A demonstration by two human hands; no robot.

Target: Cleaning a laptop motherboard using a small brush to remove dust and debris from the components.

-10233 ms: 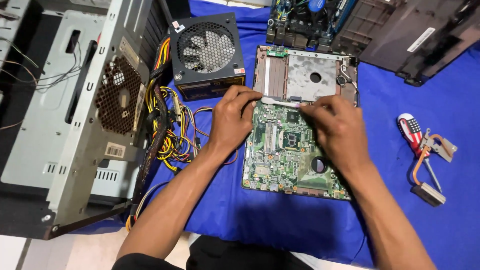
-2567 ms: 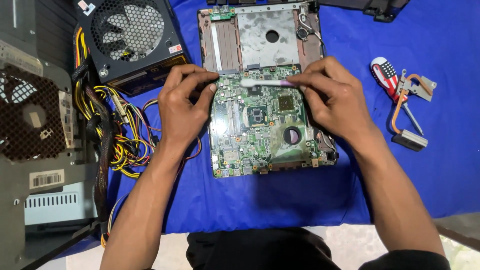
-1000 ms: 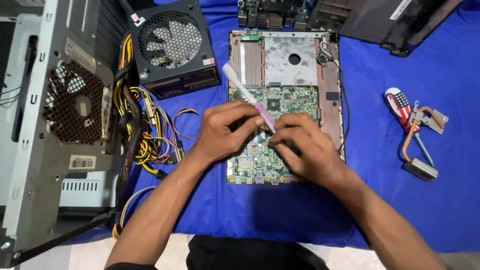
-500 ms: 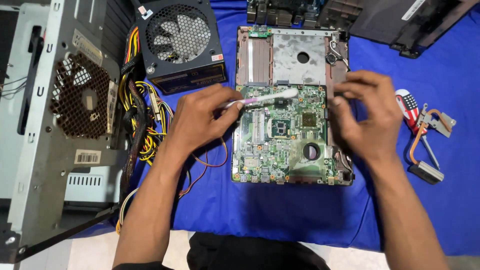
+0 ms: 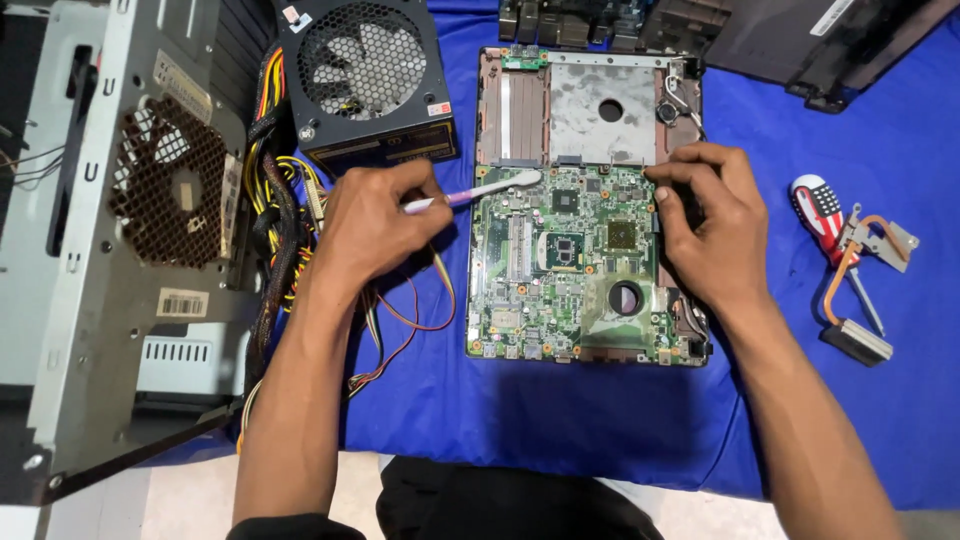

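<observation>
Pinching the white-and-purple brush (image 5: pixel 470 192) in my left hand (image 5: pixel 375 220), its head at the green motherboard (image 5: pixel 575 265) top-left corner, I should sweep lightly while my right hand (image 5: pixel 705 230), fingers curled, steadies the board's right edge.

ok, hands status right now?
Left hand: closed on the brush.
Right hand: open, fingers resting on the board's right edge.
</observation>
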